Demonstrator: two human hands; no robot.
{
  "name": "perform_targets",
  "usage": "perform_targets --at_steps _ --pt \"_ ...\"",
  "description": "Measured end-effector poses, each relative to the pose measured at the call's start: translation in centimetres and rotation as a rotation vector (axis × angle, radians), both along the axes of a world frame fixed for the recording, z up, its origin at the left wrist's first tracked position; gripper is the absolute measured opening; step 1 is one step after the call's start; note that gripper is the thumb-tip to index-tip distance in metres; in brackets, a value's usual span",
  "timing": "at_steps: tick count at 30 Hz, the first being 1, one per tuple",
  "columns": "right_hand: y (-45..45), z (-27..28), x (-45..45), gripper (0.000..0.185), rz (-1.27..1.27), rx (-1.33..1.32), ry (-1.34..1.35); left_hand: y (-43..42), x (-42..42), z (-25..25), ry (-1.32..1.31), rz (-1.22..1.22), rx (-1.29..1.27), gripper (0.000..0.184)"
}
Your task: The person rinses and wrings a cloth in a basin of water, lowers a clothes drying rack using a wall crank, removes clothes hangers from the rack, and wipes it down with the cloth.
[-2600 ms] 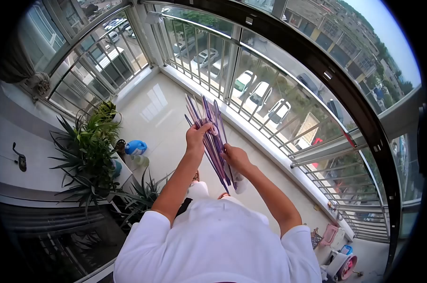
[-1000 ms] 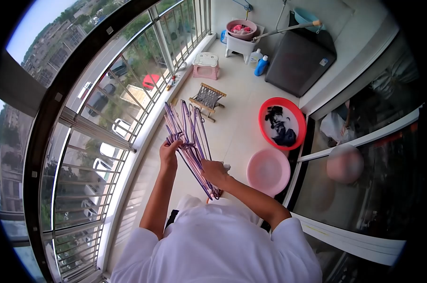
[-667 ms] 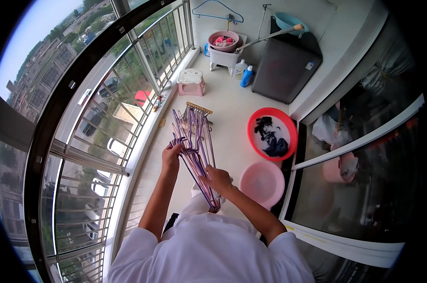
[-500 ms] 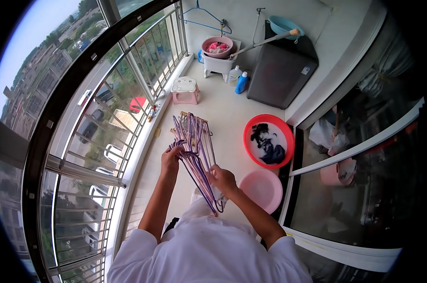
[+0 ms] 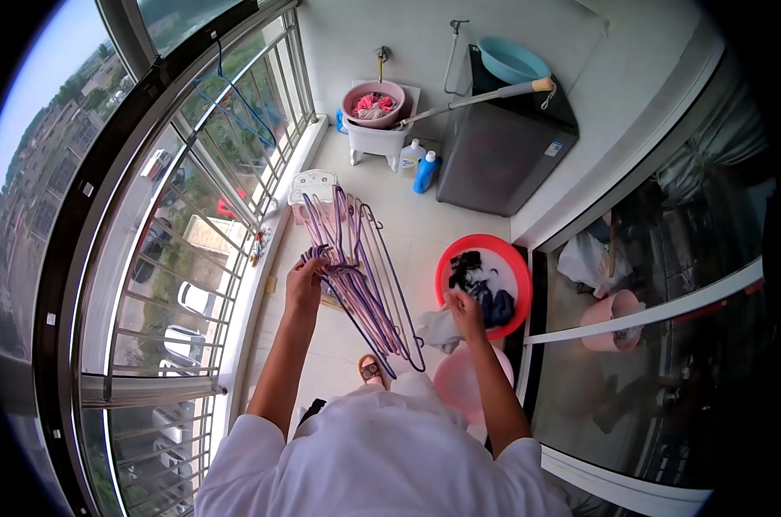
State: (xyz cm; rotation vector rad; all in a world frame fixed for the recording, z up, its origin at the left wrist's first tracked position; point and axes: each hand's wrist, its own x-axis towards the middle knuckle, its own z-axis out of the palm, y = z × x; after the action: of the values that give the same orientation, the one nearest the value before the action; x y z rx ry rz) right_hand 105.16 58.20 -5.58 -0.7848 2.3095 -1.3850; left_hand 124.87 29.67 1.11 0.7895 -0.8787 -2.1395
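Note:
A bundle of purple and pink hangers (image 5: 361, 289) fans out in front of my body, with my left hand (image 5: 303, 280) closed around it at its left side. My right hand (image 5: 466, 315) is apart from the hangers, closed on a pale grey cloth (image 5: 440, 330) that hangs to its left. Behind the cloth and my right hand is a red basin (image 5: 443, 258) holding dark clothes (image 5: 496, 306) and suds. Below them a pink basin (image 5: 465, 379) is partly hidden by my right forearm.
A small stool (image 5: 314, 184) stands beyond the hangers. Farther back are a pink tub (image 5: 373, 103) on a white stand, bottles (image 5: 425, 172), and a dark washing machine (image 5: 505, 138) with a pole above. Windows with railings run along the left; a blue hanger (image 5: 235, 108) hangs there.
The view has turned from the plants to the basins and washing machine. My right hand has moved off the hangers to the right with the cloth; my left hand keeps the bundle.

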Motion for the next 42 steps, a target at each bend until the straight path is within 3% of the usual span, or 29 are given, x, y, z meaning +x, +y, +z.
perform_targets --at_steps 7,8,9,14,25,36,37,41,42 --pt "-3.9 -9.4 -6.6 0.059 0.117 0.021 -0.712 -6.9 -7.8 5.4 0.205 -0.143 0.203 0.019" --pt "-5.2 -9.2 -6.7 0.064 0.163 0.055 -0.883 -7.3 -9.0 6.6 0.175 -0.137 0.203 0.038" --pt "-6.7 -11.6 -7.0 0.065 0.165 -0.027 -1.025 -7.7 -10.4 7.9 0.209 -0.159 0.226 0.038" --pt "-14.1 -11.6 -11.5 0.060 0.207 -0.438 -1.442 -10.8 -17.7 8.9 0.367 -0.255 0.290 0.030" --pt "-19.1 -1.9 -32.5 0.052 0.309 -0.928 -1.402 -16.4 -37.6 9.1 0.458 -0.283 0.281 0.041" --pt "-23.1 5.8 -41.9 0.044 0.364 -1.150 -1.199 -21.9 -50.8 9.6 0.550 -0.400 0.211 0.054" --pt "-23.7 6.3 -43.0 0.044 0.355 -1.158 -1.172 -20.7 -52.2 12.4 0.482 -0.306 0.258 0.043" --pt "-27.1 8.5 -47.4 0.044 0.286 -1.178 -1.010 -23.9 -59.0 13.6 0.679 -0.390 0.324 0.014" --pt "-28.0 9.1 -48.4 0.044 0.257 -1.179 -0.961 -24.7 -60.7 14.2 0.694 -0.407 0.307 0.018"
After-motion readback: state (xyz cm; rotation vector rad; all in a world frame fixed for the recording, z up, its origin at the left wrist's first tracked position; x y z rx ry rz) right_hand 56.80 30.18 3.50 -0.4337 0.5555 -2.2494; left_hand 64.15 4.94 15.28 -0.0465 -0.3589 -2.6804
